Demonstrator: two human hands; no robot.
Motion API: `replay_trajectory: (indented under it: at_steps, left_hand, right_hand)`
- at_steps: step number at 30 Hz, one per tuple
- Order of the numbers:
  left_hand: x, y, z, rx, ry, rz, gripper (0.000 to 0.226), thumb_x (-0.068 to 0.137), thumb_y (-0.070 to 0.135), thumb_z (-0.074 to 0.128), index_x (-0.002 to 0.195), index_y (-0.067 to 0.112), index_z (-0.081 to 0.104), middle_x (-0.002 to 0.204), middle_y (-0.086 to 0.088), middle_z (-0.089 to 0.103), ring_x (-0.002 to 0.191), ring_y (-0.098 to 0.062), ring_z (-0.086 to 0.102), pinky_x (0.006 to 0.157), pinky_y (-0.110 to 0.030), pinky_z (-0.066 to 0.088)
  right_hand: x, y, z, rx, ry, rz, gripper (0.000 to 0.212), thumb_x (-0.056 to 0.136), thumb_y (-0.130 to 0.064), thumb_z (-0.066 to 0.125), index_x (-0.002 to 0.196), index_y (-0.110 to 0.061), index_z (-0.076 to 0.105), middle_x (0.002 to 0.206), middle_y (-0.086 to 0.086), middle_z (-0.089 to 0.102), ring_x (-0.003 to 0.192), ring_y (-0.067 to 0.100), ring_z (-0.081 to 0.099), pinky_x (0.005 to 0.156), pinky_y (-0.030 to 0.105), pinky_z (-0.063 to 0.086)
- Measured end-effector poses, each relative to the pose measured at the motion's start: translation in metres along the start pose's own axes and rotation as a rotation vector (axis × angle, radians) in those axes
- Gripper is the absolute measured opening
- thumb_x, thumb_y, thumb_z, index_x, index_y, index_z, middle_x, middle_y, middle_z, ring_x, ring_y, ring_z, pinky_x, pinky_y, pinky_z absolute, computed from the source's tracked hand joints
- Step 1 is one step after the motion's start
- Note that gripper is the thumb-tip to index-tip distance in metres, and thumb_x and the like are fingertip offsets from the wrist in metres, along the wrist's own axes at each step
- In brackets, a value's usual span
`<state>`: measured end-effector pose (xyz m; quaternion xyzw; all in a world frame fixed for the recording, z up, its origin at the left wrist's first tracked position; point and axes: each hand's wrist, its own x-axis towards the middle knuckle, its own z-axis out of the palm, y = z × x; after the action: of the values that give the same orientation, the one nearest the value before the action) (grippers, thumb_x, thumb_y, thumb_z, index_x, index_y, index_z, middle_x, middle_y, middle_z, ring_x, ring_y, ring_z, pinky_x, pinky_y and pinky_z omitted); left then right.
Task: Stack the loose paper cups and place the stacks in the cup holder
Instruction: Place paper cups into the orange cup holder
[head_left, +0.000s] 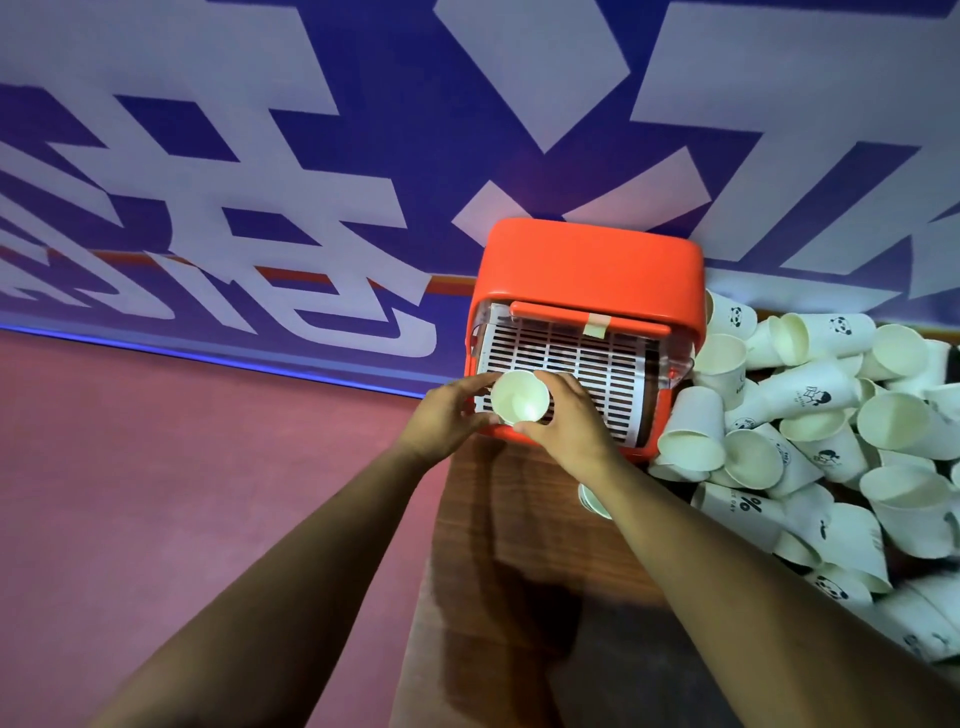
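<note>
An orange cup holder (589, 260) with a white slotted rack (566, 364) stands on the wooden table against the wall. A white paper cup (519, 399), mouth towards me, sits at the rack's front left corner. My left hand (447, 418) grips its left side and my right hand (566, 421) grips its right side, thumb under the rim. Whether it is one cup or a stack is hidden. A big heap of loose paper cups (810, 441) lies right of the holder.
The wooden table (498, 571) runs towards me between my forearms. One more cup (592, 501) peeks out under my right wrist. A red floor (182, 467) lies to the left, and a blue and white patterned wall (363, 156) rises behind.
</note>
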<state>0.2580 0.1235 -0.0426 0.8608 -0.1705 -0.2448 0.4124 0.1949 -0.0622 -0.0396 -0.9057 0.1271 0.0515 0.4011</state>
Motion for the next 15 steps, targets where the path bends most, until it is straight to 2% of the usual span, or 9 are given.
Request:
replay_trajectory:
  at_steps: [2,5,7,9,11,13,15]
  left_hand:
    - [0.001,0.002,0.005,0.043,0.042,0.011,0.057,0.087,0.019,0.076,0.14,0.025,0.057,0.129,0.002,0.067,0.11,-0.019,0.063,0.095,-0.029,0.051]
    - [0.003,0.005,0.01,0.07,0.128,-0.013,0.054,0.088,0.012,0.074,0.138,0.02,0.059,0.129,-0.001,0.066,0.1,-0.013,0.059,0.087,-0.018,0.043]
    - [0.001,0.007,0.011,0.098,0.137,-0.006,0.054,0.087,0.011,0.074,0.138,0.018,0.058,0.128,-0.003,0.065,0.101,-0.013,0.058,0.088,-0.016,0.041]
    - [-0.004,0.007,0.011,0.116,0.15,0.007,0.055,0.087,0.012,0.075,0.138,0.016,0.057,0.125,-0.005,0.062,0.104,-0.016,0.057,0.09,-0.021,0.043]
    - [-0.013,0.009,0.011,0.097,0.217,0.001,0.049,0.087,0.014,0.073,0.134,0.013,0.059,0.116,-0.005,0.058,0.096,-0.015,0.058,0.088,-0.024,0.048]
    - [-0.027,0.012,0.014,0.047,0.267,0.004,0.035,0.088,0.013,0.07,0.123,0.013,0.064,0.105,-0.003,0.057,0.086,-0.01,0.058,0.08,-0.017,0.048]
    - [-0.044,0.013,0.024,-0.012,0.213,-0.003,0.02,0.089,0.012,0.067,0.109,0.015,0.066,0.094,0.001,0.061,0.08,-0.001,0.058,0.073,-0.012,0.045]
  right_hand:
    - [0.002,0.001,0.001,0.015,-0.019,0.025,0.074,0.075,-0.024,0.081,0.14,-0.021,0.045,0.133,-0.001,0.05,0.124,0.016,0.046,0.096,0.024,0.037]
    - [0.006,0.0,0.004,0.008,-0.032,0.022,0.077,0.076,-0.025,0.081,0.143,-0.02,0.043,0.135,0.001,0.051,0.125,0.018,0.048,0.101,0.03,0.041]
    - [0.005,-0.002,0.003,-0.003,-0.049,0.034,0.081,0.076,-0.028,0.081,0.145,-0.017,0.039,0.138,0.003,0.049,0.128,0.02,0.046,0.102,0.028,0.037]
    - [-0.004,-0.005,-0.003,0.002,-0.046,0.048,0.082,0.077,-0.031,0.08,0.145,-0.014,0.038,0.14,0.004,0.047,0.13,0.02,0.044,0.099,0.022,0.032]
    - [-0.021,-0.006,-0.017,0.018,-0.003,0.043,0.073,0.08,-0.034,0.075,0.142,-0.014,0.042,0.139,0.003,0.047,0.129,0.017,0.045,0.1,0.023,0.034]
    - [-0.045,0.003,-0.035,0.017,0.062,0.034,0.058,0.086,-0.032,0.068,0.137,-0.015,0.047,0.134,0.0,0.048,0.124,0.014,0.047,0.101,0.027,0.039]
    - [-0.074,0.021,-0.052,-0.006,0.146,0.048,0.043,0.088,-0.026,0.065,0.128,-0.015,0.053,0.126,0.0,0.051,0.116,0.012,0.051,0.098,0.027,0.041]
